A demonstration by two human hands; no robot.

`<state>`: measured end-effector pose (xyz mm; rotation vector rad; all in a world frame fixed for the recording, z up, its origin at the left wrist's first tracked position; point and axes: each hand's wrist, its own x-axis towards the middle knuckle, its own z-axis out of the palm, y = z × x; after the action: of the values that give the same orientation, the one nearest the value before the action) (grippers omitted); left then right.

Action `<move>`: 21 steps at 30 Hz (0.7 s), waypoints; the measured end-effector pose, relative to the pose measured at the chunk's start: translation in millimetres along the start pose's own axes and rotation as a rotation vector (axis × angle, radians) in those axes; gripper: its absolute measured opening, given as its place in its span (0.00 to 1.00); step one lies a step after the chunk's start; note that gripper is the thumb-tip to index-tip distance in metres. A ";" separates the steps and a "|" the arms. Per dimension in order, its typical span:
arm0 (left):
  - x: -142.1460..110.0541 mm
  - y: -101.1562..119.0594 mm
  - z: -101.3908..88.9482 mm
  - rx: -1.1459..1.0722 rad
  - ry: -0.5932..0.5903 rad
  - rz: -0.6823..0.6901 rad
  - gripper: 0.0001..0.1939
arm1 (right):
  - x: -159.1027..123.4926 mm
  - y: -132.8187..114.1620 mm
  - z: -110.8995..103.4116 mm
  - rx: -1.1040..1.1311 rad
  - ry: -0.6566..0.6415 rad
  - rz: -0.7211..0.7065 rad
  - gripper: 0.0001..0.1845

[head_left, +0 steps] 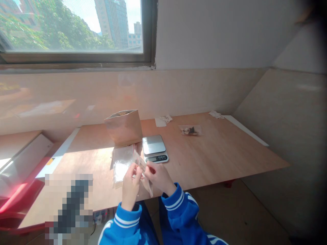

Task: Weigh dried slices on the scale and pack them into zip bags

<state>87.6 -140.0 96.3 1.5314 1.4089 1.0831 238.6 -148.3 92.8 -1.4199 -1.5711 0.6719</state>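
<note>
Near the table's front edge, a small clear plastic bag [147,186] is pinched between my two hands. My left hand [132,183] has its fingers closed on the bag's left side, and my right hand [159,177] is closed on the right side. Whatever the bag holds is too small to make out. Just beyond my hands sits a digital kitchen scale [154,145] with a bare silver plate. To its left lies a stack of flat clear plastic bags [122,161]. Behind that stack stands an open brown paper bag [124,128], its contents mostly hidden.
A filled clear bag with dark and pale pieces [191,130] lies right of the scale. Crumpled white scraps [165,119] are at the back edge, more [216,114] at the back right. A pixelated area covers the front left. A red stool [22,197] stands left.
</note>
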 end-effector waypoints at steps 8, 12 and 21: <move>12.0 -4.8 -35.9 0.008 0.020 -0.027 0.18 | 1.4 12.5 -29.2 0.139 0.196 0.043 0.15; 11.0 -7.9 -21.0 -0.170 0.085 -0.157 0.23 | -1.4 -2.9 -17.3 0.360 0.167 0.009 0.16; -8.1 -19.6 41.9 -0.966 -0.162 -0.540 0.28 | -11.3 -22.7 5.9 0.545 0.133 0.013 0.16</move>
<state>120.3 -146.2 63.1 0.4870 0.8695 1.0231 221.8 -162.7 106.6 -1.0405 -1.1568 0.9109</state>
